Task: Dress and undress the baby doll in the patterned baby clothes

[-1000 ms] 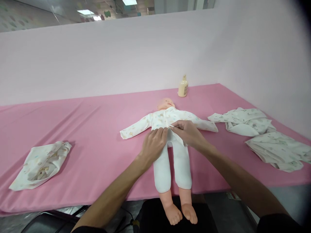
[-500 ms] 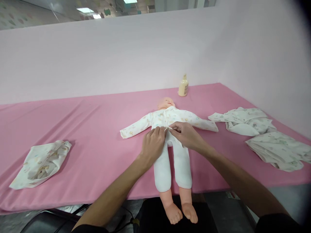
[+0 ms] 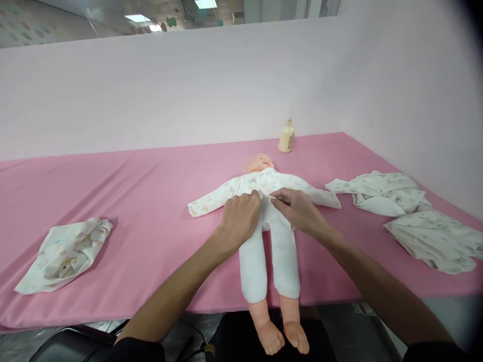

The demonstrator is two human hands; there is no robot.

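A baby doll (image 3: pixel 260 162) lies on its back on a pink-covered table, its bare feet hanging past the near edge. It wears a white patterned top (image 3: pixel 274 180) with long sleeves spread sideways, and plain white trousers (image 3: pixel 285 251). Over the waist, my right hand (image 3: pixel 296 207) pinches a thin white tie string (image 3: pixel 267 196). Facing it, my left hand (image 3: pixel 241 217) is closed in a fist at the other side of the string, its fingertips mostly hidden behind the knuckles. The knot or loop between the hands is too small to make out.
Crumpled patterned baby clothes (image 3: pixel 392 193) lie at the right, with another folded piece (image 3: pixel 437 239) nearer. A patterned cloth bundle (image 3: pixel 62 256) rests at the far left. A pump bottle (image 3: pixel 287 138) stands behind the doll, near the wall (image 3: pixel 169 90). A black chair (image 3: pixel 71 344) is below left.
My hands have drawn slightly apart at the waist, the left one turning more into a fist. The doll and the clothes stay in place; the view has shifted a little.
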